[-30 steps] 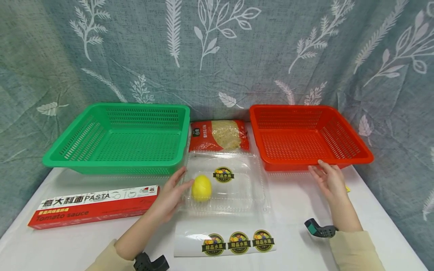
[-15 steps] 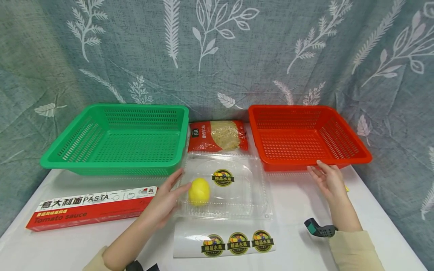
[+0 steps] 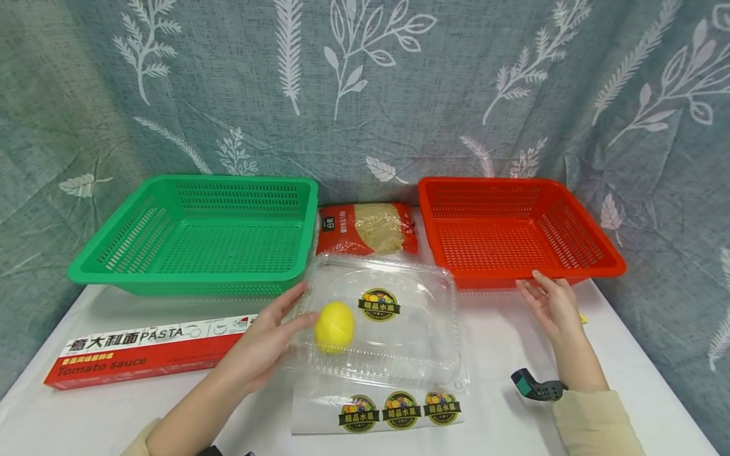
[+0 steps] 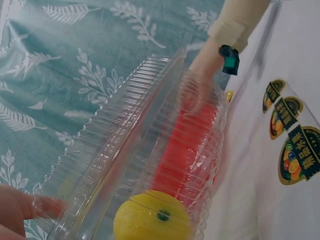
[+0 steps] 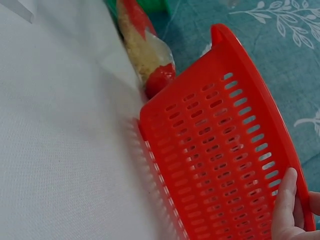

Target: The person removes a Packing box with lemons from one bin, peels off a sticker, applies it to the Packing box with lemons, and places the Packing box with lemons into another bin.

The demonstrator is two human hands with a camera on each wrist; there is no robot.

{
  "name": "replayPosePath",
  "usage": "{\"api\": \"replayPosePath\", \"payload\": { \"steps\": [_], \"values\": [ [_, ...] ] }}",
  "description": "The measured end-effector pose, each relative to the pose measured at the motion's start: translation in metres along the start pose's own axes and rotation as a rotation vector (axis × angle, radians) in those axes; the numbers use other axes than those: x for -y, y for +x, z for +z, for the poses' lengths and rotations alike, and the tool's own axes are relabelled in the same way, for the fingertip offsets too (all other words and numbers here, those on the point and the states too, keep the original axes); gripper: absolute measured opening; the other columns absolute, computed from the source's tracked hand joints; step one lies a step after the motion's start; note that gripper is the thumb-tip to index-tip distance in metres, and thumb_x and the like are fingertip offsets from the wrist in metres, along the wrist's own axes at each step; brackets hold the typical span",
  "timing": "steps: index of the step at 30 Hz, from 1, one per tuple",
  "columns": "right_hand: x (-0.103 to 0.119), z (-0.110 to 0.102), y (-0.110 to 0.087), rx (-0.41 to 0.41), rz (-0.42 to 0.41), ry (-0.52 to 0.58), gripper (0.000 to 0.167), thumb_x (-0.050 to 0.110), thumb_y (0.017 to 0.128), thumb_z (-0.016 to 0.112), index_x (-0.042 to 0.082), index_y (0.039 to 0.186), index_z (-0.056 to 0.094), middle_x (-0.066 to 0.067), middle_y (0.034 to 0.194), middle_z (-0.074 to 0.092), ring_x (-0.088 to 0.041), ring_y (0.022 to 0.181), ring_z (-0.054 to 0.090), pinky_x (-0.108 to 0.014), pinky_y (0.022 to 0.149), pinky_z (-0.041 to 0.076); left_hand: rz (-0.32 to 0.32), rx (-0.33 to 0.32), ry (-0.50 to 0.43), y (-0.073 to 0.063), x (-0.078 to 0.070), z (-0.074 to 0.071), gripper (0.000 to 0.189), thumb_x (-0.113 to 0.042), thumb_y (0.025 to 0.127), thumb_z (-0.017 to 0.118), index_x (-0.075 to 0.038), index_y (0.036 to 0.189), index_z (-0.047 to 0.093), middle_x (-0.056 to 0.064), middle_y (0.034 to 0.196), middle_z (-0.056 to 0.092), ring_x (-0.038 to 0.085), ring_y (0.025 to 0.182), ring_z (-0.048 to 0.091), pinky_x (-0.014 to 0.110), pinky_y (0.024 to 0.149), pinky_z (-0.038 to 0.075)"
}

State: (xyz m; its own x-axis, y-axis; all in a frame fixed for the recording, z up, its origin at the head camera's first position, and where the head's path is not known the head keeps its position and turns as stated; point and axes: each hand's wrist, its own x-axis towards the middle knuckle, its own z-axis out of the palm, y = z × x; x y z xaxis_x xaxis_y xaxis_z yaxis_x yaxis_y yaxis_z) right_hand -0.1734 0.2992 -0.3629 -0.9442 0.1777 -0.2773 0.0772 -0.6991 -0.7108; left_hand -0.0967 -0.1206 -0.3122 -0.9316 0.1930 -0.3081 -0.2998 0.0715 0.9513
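My left hand (image 3: 265, 342) pinches the left edge of a clear plastic clamshell container (image 3: 410, 345), thumb on top; the fingers beneath are partly hidden. Inside it, a yellow lemon (image 3: 334, 326) lies at the left, close to the thumb. A round fruit label (image 3: 379, 305) is on the lid. The container is raised and tilted, as the left wrist view shows, with the lemon (image 4: 150, 220) behind the ribbed plastic. My right hand (image 3: 553, 307) grips the near rim of a red plastic basket (image 3: 490, 244); the right wrist view shows fingers on both sides of that rim.
A green basket (image 3: 188, 277) stands back left, with a red-and-white pasta box (image 3: 148, 354) before it. Between the baskets lies a bag of pasta (image 3: 376, 229). A sticker sheet (image 3: 319, 415) lies at the front. Something small and yellow (image 3: 583, 318) shows beside the right wrist.
My left hand has drawn back toward the lower left, and the container with the lemon has come up off the table and tilted. My right hand stays at the red basket's rim.
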Motion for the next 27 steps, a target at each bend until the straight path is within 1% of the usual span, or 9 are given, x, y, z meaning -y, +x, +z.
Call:
{"api": "replayPosePath", "payload": {
  "steps": [4,7,13,18,23,27],
  "values": [
    [-0.001,0.0,0.0,0.002,-0.006,0.001,0.045,0.0,0.086,0.059,0.016,0.115,0.028,-0.003,0.113,0.036,-0.018,0.079,0.063,-0.031,0.073,0.054,0.005,0.02,-0.015,-0.002,-0.006,0.0,0.067,-0.016,0.091,0.052,-0.015,0.147,0.014,0.007,0.152,0.009,0.037,0.135,0.006,0.063,0.101,0.018],
    [-0.001,0.0,0.0,0.001,-0.007,-0.003,0.045,0.0,0.086,0.059,0.016,0.115,0.028,-0.003,0.114,0.035,-0.018,0.079,0.063,-0.031,0.073,0.054,0.013,0.021,-0.013,0.0,-0.011,-0.001,0.067,-0.016,0.091,0.052,-0.015,0.147,0.015,0.007,0.152,0.01,0.035,0.135,0.008,0.062,0.101,0.017],
    [-0.001,0.001,-0.001,-0.001,-0.007,-0.017,0.046,0.0,0.086,0.06,0.017,0.116,0.029,-0.003,0.114,0.035,-0.017,0.08,0.063,-0.03,0.073,0.053,0.04,0.026,-0.003,0.004,-0.022,-0.002,0.066,-0.017,0.092,0.051,-0.014,0.147,0.014,0.007,0.152,0.008,0.034,0.136,0.007,0.063,0.101,0.015],
    [0.0,0.001,-0.001,-0.003,-0.012,-0.039,0.047,0.002,0.085,0.06,0.017,0.117,0.03,-0.002,0.115,0.035,-0.016,0.08,0.062,-0.03,0.074,0.053,0.064,0.043,-0.021,0.009,-0.032,0.002,0.066,-0.014,0.092,0.049,-0.015,0.147,0.013,0.005,0.152,0.006,0.032,0.136,0.007,0.064,0.101,0.014],
    [0.0,0.0,-0.001,0.008,-0.006,-0.037,0.048,0.002,0.085,0.061,0.017,0.118,0.03,-0.002,0.114,0.037,-0.017,0.08,0.063,-0.03,0.074,0.053,0.062,0.029,-0.034,0.02,-0.042,0.011,0.065,-0.013,0.092,0.049,-0.017,0.147,0.016,0.004,0.152,0.007,0.03,0.136,0.008,0.062,0.102,0.014],
    [0.001,0.0,-0.001,0.009,-0.001,-0.025,0.047,0.001,0.084,0.062,0.015,0.118,0.032,-0.003,0.108,0.043,-0.018,0.079,0.064,-0.031,0.073,0.053,0.075,0.024,-0.053,0.035,-0.047,0.019,0.065,-0.013,0.091,0.048,-0.017,0.147,0.016,0.004,0.152,0.009,0.028,0.136,0.012,0.062,0.102,0.014]
  ]
}}
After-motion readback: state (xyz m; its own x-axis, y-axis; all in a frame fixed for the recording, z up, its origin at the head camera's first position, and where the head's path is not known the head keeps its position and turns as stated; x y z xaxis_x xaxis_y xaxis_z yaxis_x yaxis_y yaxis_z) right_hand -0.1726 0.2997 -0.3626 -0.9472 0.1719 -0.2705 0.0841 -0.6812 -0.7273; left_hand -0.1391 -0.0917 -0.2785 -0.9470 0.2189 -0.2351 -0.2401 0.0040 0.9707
